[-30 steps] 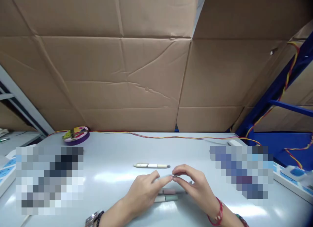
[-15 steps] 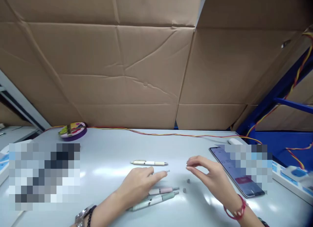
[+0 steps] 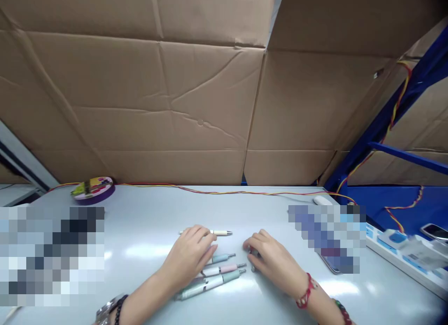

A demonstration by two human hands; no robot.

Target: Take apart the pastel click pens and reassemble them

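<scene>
My left hand (image 3: pixel 189 259) lies palm down on the white table (image 3: pixel 147 231), its fingers closed over the rear end of a light blue pen (image 3: pixel 224 258). Just in front of it lie a pink pen (image 3: pixel 226 268) and a green pen (image 3: pixel 210 285), side by side. A cream pen (image 3: pixel 221 232) rests just beyond my left fingertips. My right hand (image 3: pixel 271 262) is down on the table to the right of the pen tips, fingers curled onto a small dark pen part (image 3: pixel 252 254). The hand mostly hides that part.
A cardboard wall stands behind the table. A red-yellow cable (image 3: pixel 217 191) runs along the back edge, near a purple round tin (image 3: pixel 93 190) at far left. A phone (image 3: pixel 331 262) lies right of my right hand. A power strip (image 3: pixel 399 243) and blue frame are at far right.
My hands came apart, then both dropped to the table. The left hand lowered the light blue pen beside the other two. The right hand came down over the small loose parts.
</scene>
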